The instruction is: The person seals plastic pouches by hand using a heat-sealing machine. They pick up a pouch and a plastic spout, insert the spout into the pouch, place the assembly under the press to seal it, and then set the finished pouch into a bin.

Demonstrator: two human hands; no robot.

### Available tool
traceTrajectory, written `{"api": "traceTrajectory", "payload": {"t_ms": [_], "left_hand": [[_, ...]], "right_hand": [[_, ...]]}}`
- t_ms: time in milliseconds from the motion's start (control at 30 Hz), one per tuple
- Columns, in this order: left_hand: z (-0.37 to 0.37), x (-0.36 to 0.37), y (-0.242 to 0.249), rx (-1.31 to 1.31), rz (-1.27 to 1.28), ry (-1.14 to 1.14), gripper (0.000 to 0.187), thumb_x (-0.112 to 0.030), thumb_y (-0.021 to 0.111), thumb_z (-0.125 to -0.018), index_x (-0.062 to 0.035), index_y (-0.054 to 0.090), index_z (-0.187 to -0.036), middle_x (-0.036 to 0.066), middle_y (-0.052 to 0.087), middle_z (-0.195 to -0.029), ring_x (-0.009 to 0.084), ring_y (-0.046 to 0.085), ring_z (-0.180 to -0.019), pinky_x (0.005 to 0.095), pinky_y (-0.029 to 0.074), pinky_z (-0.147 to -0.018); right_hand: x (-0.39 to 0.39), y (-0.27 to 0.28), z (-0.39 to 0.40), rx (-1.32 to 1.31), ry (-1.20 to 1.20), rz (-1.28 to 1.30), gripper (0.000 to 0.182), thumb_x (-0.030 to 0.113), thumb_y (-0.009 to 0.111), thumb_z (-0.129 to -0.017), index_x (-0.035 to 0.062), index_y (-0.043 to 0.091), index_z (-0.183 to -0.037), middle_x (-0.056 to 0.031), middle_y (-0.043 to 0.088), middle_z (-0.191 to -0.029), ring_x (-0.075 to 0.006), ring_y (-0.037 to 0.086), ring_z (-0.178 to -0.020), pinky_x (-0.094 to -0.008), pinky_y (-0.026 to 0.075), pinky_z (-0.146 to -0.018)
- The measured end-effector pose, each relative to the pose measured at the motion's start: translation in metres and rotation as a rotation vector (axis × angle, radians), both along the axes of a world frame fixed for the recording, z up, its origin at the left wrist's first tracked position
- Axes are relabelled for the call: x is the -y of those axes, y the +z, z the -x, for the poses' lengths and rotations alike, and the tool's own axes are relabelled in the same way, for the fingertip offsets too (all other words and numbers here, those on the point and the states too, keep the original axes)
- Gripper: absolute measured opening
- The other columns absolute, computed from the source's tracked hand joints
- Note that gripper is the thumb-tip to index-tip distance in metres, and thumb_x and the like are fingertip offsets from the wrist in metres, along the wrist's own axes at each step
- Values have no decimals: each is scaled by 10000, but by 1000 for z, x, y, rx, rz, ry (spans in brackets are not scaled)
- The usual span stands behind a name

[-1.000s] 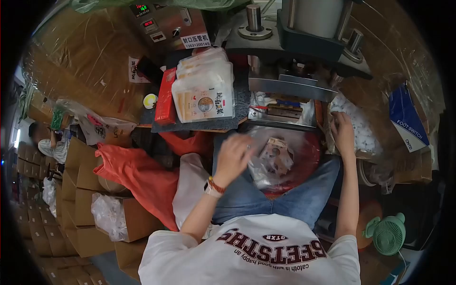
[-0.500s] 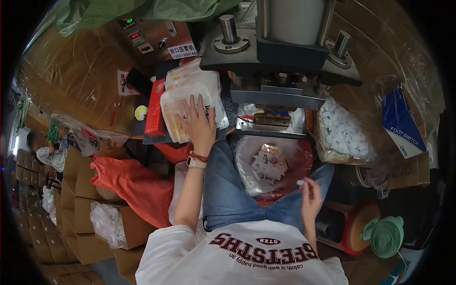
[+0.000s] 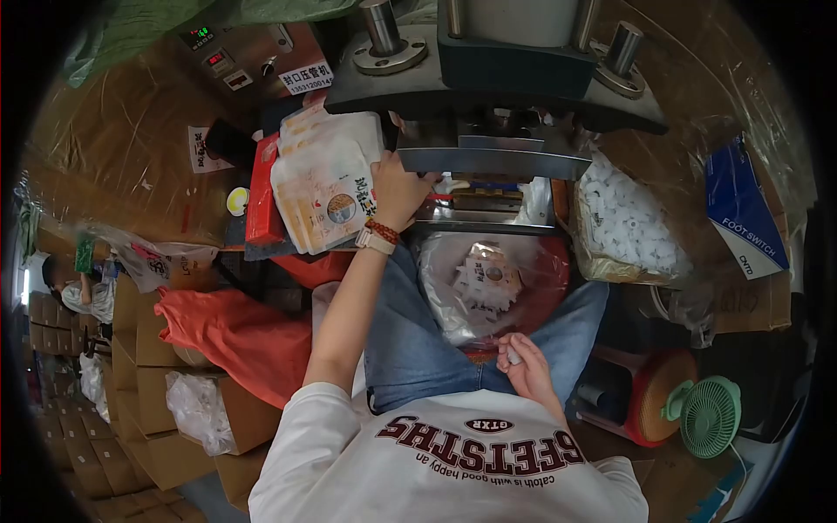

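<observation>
Left hand (image 3: 404, 193): placed at metal plate (image 3: 497, 163); fingertips obscured, opening and grip undetermined.
Right hand (image 3: 529, 370): fingers curled nearly closed, white piece (image 3: 513, 356) held near lap.
Printed pouches (image 3: 324, 187): stacked beside red box (image 3: 263, 193).

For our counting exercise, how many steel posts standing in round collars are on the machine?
2 visible: the left post, left of the pale cylinder, and the right post, right of it. Any behind the cylinder would be hidden.
</observation>
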State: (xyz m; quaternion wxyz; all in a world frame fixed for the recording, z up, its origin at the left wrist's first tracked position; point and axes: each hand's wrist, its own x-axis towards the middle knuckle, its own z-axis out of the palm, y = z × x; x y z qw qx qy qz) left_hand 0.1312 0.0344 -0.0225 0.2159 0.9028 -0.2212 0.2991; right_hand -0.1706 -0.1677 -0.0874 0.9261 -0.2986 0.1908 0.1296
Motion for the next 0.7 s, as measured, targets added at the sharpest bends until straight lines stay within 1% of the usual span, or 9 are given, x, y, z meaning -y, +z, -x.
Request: {"api": "traceTrajectory", "payload": {"t_ms": [133,200,267,333,400,433,567,633,700], "left_hand": [[-4,3,-3,-21,6,39,333,-317,784,-688,-45,655,-829,116,628,-815,307,560,-813,421,403,-681],[12,-5,5,-357,90,158,304,-297,767,-720,-44,668,-856,114,625,-801,298,567,-780,397,416,-662],[55,-23,15,-160,243,46,262,-226,751,-753,-33,684,-917,101,601,-751,277,556,-713,361,416,-639],[114,-35,29,-75,439,122,264,-141,761,-742,-36,696,-976,63,567,-710,236,530,-670,343,403,-628],[173,-57,15,164,313,188,297,-95,786,-706,-56,699,-988,31,548,-707,205,509,-647,332,394,-627],[195,-68,6,203,170,98,307,-93,794,-698,-67,700,-989,24,549,-707,197,512,-649,332,394,-633],[220,-126,-57,145,-149,16,340,-123,773,-727,-83,677,-1052,40,581,-754,212,544,-694,349,406,-661],[188,-175,-98,-30,-187,337,388,-166,735,-766,-57,636,-1125,118,626,-903,284,587,-822,399,449,-735],[149,-204,-121,-101,187,566,423,-188,693,-798,-16,593,-1170,192,612,-1084,358,574,-994,441,462,-836]], "right_hand": [[-1,-10,8,10,65,63,191,159,506,-978,-12,583,-1014,-36,516,-763,-94,452,-635,-222,355,-572],[1,-11,10,4,87,97,193,158,501,-980,-16,581,-1009,-22,488,-737,-74,415,-586,-207,330,-532],[4,-10,10,10,104,99,190,155,500,-981,-15,580,-1010,-17,484,-731,-67,402,-566,-203,318,-518],[6,-10,7,21,129,89,187,153,498,-981,-13,579,-1011,-12,480,-725,-61,388,-546,-200,305,-504],[6,-12,5,-35,138,113,181,145,495,-979,-10,578,-1023,-5,478,-731,-57,363,-512,-206,290,-484],[3,-14,3,-36,161,106,181,145,495,-979,-10,578,-1023,-5,478,-731,-57,363,-512,-206,290,-484],[-10,-24,-5,9,324,204,228,138,489,-980,-10,533,-1147,-47,523,-937,-87,473,-668,-213,371,-601],[-16,-22,-7,41,388,176,259,123,476,-983,-13,508,-1202,-70,536,-1041,-105,530,-759,-220,415,-669],[-22,-9,-11,68,492,227,311,48,420,-982,-25,447,-1283,-144,512,-1239,-198,580,-1003,-267,464,-877]]}}
